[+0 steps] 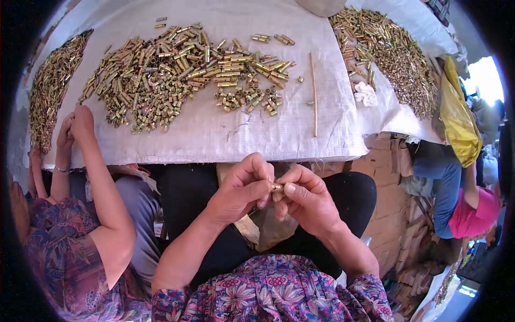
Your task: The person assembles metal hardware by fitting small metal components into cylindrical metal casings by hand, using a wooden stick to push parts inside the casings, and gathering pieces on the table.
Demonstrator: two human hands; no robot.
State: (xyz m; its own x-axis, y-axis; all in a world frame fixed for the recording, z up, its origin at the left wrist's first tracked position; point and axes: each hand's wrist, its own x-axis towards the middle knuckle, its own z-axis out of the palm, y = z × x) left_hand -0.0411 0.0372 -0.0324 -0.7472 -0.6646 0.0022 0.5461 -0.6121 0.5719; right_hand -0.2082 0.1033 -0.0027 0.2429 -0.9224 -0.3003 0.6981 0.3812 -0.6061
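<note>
Over my lap, just off the table's front edge, both my hands meet at a small brass-coloured metal sleeve point(277, 188). My left hand point(244, 188) pinches one end of it between thumb and fingers. From the other side, the thumb and fingertips of my right hand point(304, 196) close on it. Most of the sleeve is hidden by the fingertips. On the table ahead lies a pile of longer brass-coloured tubes point(182, 59), with a heap of short ring-like sleeves point(155, 99) at its near side. A smaller cluster of short sleeves point(249, 96) sits right of that.
A thin wooden stick point(314, 96) lies on the white woven table cover point(204, 147). Further piles of brass parts stand at far left point(56, 86) and right point(394, 53). At left, a co-worker's hands point(75, 126) are at the table edge. Another person point(472, 209) sits at right, near a yellow sack point(458, 118).
</note>
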